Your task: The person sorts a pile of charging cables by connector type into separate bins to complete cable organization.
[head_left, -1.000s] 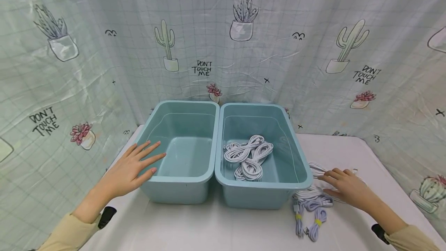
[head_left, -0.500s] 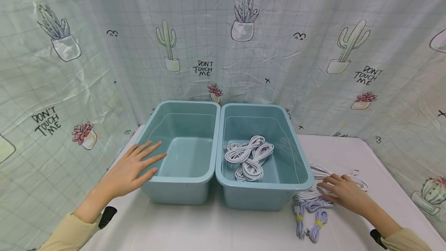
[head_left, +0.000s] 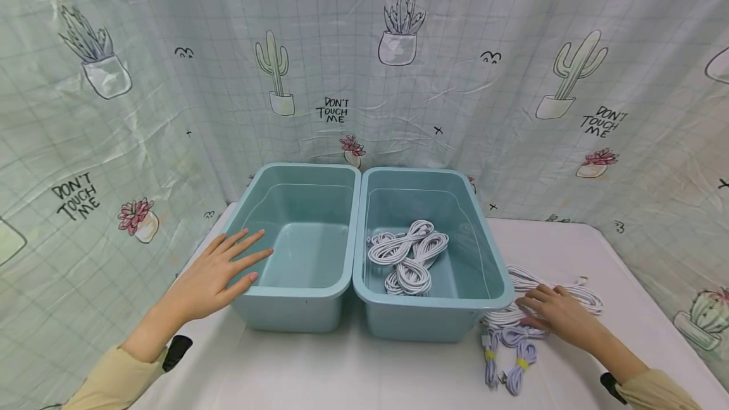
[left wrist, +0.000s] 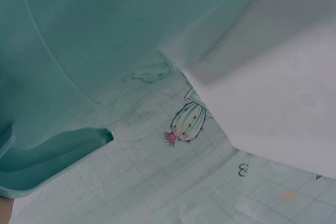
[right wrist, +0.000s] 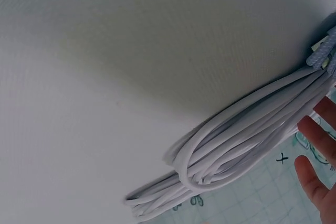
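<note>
My left hand [head_left: 211, 280] rests at the near left rim of the left blue-green bin [head_left: 321, 291], fingers spread and straight. My right hand [head_left: 564, 315] hovers over a pile of coiled cables right of the other bin, its fingers loosely bent and apart. Under and beside it lie a long white cable coil [head_left: 589, 299] and another white cable bundle [head_left: 504, 317]. In the right wrist view, the fingers [right wrist: 315, 135] are close beside a white cable coil [right wrist: 247, 135], with a pale purple braided cable [right wrist: 324, 56] at the edge. The left wrist view shows mostly bin wall [left wrist: 63, 35].
Several white cable coils [head_left: 407, 255] lie in the right bin [head_left: 433, 302]. A pale purple cable [head_left: 515, 336] and two yellow-banded ones [head_left: 490, 362] lie at the pile's near end on the white table [head_left: 319, 372]. A cactus-print curtain [head_left: 330, 49] surrounds the table.
My right hand has shifted slightly left and nearer to me over the cables, uncovering more of the long white coil. The left hand stays where it was.
</note>
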`<state>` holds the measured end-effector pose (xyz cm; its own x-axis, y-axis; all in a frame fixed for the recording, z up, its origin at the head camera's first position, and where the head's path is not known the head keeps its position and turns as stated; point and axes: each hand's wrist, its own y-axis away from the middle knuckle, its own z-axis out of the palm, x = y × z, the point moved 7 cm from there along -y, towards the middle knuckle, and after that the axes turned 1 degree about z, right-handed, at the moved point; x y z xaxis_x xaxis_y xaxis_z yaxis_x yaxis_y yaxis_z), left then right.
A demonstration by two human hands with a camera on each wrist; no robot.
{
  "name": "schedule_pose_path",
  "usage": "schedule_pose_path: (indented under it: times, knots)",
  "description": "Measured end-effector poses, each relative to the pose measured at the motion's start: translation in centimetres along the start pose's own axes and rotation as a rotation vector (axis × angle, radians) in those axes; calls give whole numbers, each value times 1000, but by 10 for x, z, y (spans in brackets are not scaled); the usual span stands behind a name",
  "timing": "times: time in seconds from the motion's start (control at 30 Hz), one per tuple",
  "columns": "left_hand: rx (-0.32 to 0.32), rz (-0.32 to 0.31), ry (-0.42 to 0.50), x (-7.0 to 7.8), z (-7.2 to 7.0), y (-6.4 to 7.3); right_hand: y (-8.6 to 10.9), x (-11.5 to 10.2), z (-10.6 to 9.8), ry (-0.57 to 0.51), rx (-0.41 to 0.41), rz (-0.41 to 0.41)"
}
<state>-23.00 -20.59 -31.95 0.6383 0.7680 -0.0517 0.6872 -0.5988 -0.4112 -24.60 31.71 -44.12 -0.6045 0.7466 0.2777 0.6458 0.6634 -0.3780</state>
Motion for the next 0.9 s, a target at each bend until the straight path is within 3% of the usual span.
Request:
schedule_pose_path:
  times: [0.3, 0.73, 0.9]
  knots:
    - [-3, -6, -1, -2, 1, 0, -2, 6, 6, -67, -48, 76]
    - [12, 3, 1, 0, 1, 0, 1, 4, 10, -60, -72, 136]
    - [12, 2, -3, 0, 1, 0, 3, 1, 6, -39, -50, 125]
